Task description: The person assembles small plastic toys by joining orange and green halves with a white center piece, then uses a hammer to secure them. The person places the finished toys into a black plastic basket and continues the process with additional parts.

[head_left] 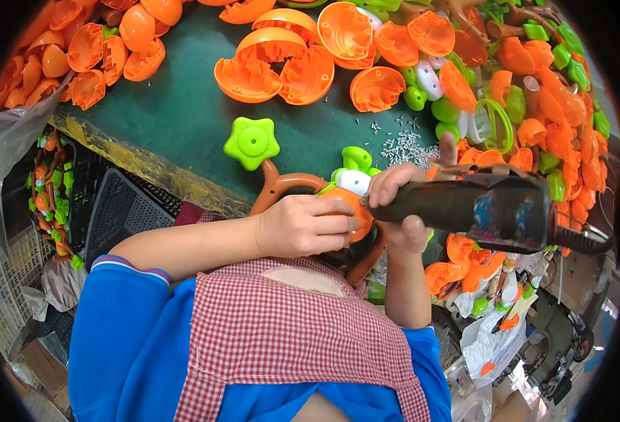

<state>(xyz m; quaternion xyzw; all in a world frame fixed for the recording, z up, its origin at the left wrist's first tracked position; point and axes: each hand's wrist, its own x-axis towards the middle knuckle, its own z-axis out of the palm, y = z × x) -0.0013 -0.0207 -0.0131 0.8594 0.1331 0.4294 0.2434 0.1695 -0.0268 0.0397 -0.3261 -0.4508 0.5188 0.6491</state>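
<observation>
Both hands on an orange toy at the table edge

The left hand (303,225), forearm level, cups the orange toy (349,204) from the left; the right hand (398,204), forearm upright, wraps tightly around a black power screwdriver (486,207) lying sideways against it.

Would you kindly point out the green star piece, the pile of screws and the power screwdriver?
green star piece (252,142): head view, on its round centre.
pile of screws (407,148): head view, middle of the heap.
power screwdriver (465,205): head view, on its dark body.

Glossy orange plastic toy (349,211), worn matt black power screwdriver (479,205), shiny metal screws (405,148) on matt green tabletop (183,105).
</observation>
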